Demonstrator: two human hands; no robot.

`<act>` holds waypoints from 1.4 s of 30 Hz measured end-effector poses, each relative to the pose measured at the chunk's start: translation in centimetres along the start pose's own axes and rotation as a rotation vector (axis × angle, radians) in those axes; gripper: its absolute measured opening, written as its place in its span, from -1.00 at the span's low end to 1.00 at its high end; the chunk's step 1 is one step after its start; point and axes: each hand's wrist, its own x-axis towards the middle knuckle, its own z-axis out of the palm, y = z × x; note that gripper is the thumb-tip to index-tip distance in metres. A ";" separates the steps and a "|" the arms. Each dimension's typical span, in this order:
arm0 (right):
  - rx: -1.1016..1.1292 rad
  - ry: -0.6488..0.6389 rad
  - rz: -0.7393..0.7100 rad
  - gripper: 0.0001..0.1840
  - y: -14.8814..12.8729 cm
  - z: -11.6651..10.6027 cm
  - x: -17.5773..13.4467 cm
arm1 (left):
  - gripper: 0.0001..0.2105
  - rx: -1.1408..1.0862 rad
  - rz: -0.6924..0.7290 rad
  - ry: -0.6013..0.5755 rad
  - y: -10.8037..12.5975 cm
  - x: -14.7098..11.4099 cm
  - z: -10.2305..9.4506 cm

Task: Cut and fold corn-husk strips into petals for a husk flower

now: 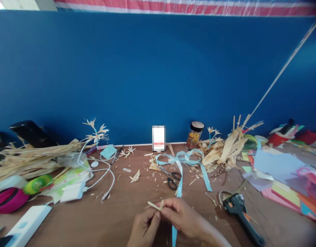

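Near the front of the table my left hand (145, 227) and my right hand (182, 216) meet, fingers pinched. Between their fingertips is a pale thin stick (154, 206) with a small dried-husk piece (162, 203) against it; exactly how the two join is hidden. A light blue ribbon (180, 185) runs toward me beneath my right hand and loops farther back. Just beyond my hands lie black-handled scissors (172, 182), their blades pointing away to the left. Cut husk pieces (135, 176) and small scraps lie around them.
To the right lie a glue gun (241, 216) and coloured paper (278, 168). Husk bundles stand at right (230, 151) and left (31, 157). A jar (194, 135) stands by the blue wall (147, 68). At left are a white cable (113, 175) and a power strip (29, 226).
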 end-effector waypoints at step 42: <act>-0.165 0.145 -0.014 -0.84 -0.3 -0.7 -0.7 | -0.74 0.146 -0.021 -0.178 0.0 1.1 -1.7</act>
